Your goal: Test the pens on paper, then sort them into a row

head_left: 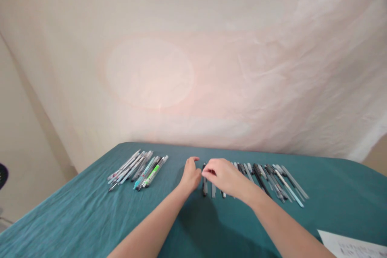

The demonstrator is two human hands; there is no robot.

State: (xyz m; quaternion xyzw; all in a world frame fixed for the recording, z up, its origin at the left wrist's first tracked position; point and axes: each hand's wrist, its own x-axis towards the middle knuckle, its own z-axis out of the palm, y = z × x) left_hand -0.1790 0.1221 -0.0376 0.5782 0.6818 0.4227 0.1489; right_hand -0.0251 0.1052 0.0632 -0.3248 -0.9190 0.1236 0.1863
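Both my hands meet over the left end of a long row of pens (272, 179) laid on a teal tablecloth (75, 217). My right hand (225, 176) is curled, its fingertips pinched on a dark pen (204, 185) at the row's left end. My left hand (191, 174) sits just left of it, fingers bent and close together, touching the same spot; what it holds is hidden. A second bunch of pens (137, 169), some white, teal and one green, lies apart at the left.
A pale wrinkled cloth (211, 68) hangs behind the table. A white printed sheet (353, 246) lies at the front right corner. The table's left edge drops toward a beige wall, with a dark object (2, 175) at the far left.
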